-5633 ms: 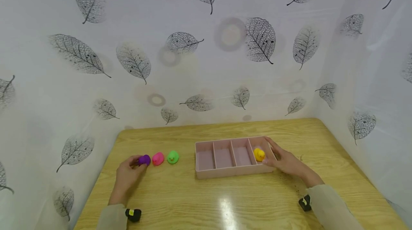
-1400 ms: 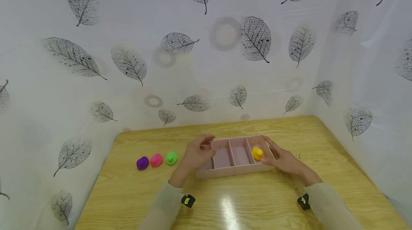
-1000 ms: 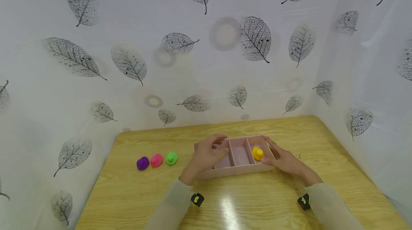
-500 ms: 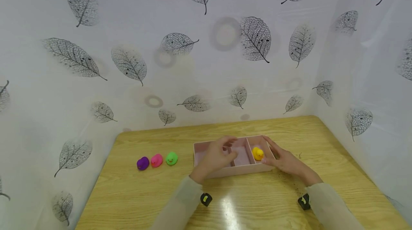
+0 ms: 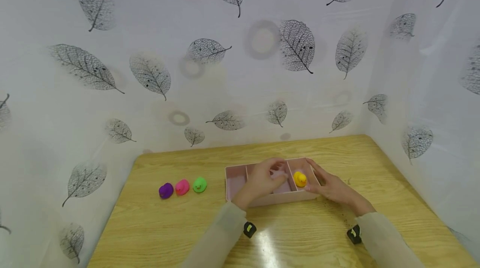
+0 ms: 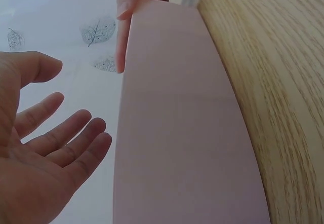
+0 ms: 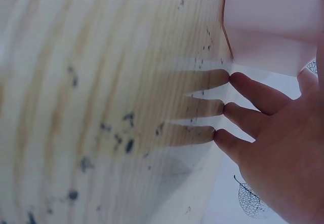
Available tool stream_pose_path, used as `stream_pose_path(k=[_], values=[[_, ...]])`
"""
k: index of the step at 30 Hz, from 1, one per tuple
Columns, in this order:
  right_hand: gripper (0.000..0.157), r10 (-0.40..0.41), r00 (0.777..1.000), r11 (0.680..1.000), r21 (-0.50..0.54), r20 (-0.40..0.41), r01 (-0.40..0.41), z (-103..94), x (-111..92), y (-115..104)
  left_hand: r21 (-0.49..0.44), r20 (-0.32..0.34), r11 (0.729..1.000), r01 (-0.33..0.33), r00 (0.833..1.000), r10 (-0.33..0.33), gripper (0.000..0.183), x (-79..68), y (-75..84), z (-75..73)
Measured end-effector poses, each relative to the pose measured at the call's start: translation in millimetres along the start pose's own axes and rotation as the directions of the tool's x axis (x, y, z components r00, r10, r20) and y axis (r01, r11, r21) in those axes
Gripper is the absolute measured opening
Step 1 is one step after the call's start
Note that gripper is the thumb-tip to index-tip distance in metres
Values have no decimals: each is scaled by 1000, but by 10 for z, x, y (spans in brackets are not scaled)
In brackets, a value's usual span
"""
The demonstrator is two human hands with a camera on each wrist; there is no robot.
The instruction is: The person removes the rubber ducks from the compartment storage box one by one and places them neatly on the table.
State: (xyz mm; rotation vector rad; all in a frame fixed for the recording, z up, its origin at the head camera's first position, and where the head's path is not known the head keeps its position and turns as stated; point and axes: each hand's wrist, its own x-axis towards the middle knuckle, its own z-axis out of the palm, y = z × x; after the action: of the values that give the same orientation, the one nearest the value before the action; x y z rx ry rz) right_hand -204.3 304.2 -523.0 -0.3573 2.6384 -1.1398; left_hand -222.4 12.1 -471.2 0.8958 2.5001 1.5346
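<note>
A pink box [image 5: 237, 204] with a row of compartments lies on the table. In its rightmost compartment sits a yellow rubber duck [image 5: 299, 179]. My left hand [image 5: 264, 179] hovers over the middle of the box, fingers loosely bent; the left wrist view shows nothing in its palm. My right hand [image 5: 333, 189] holds the box's right end, thumb at the front corner and a finger at the back corner. Other right fingertips [image 7: 238, 110] touch the tabletop in the right wrist view. Left of the box, purple [image 5: 166, 191], pink [image 5: 182, 187] and green [image 5: 200, 184] rubber ducks stand in a row.
The wooden table [image 5: 168, 230] meets a white leaf-printed curtain [image 5: 232, 88] at its back and sides. Dark specks [image 7: 129, 145] mark the tabletop by my right hand. Each wrist carries a small black camera [image 5: 249, 229].
My left hand, at the purple duck 5.6 s ago, has left it and moved right across the box, from its left end to the third compartment. My right hand stays on the box.
</note>
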Motion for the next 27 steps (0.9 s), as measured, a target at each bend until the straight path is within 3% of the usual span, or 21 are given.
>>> stream_pose_path(k=[8,14,20,27], values=[[93,-32,999,995,-91,-22,29,-39,-13,-48,20,5,999,-33,999,33,42,73,21,72],[92,-54,998,987,-153,-25,50,-62,-29,-81,32,40,999,15,999,-16,41,131,17,145],[93,-33,999,987,-157,-12,31,-84,-32,-92,102,57,995,9,998,-15,40,207,-50,236],[95,2,1000,988,-155,-2,-2,-77,-21,-86,99,60,995,30,998,-36,43,251,-91,302]])
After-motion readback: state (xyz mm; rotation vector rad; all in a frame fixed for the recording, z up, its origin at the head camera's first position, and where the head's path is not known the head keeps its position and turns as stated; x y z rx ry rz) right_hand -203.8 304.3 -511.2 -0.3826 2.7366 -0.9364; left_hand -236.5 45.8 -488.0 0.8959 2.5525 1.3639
